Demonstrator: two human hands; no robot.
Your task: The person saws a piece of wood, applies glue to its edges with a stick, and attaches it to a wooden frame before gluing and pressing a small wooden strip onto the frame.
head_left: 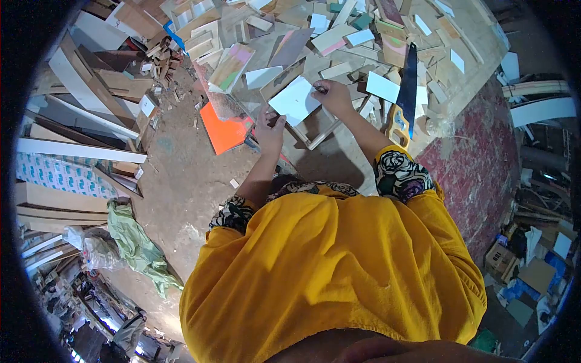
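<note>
A flat white board (293,103) lies tilted across a shallow wooden frame (313,143) in front of me. My left hand (269,132) is at the board's lower left corner, thumb and fingers around its edge. Over the board's right side, my right hand (334,98) pinches a small dark pencil-like stick (319,89); its exact kind is too small to make out. Faint marks show on the board. Beside my left wrist, a dark tool (250,143) partly shows next to an orange sheet (223,129).
A handsaw (408,91) with a yellow handle (398,128) lies right of my right forearm. Wood offcuts and white panels (382,87) crowd the worktable (469,91). Long boards (82,148) lean at left, near a green cloth (136,242). A cardboard box (501,259) stands at right.
</note>
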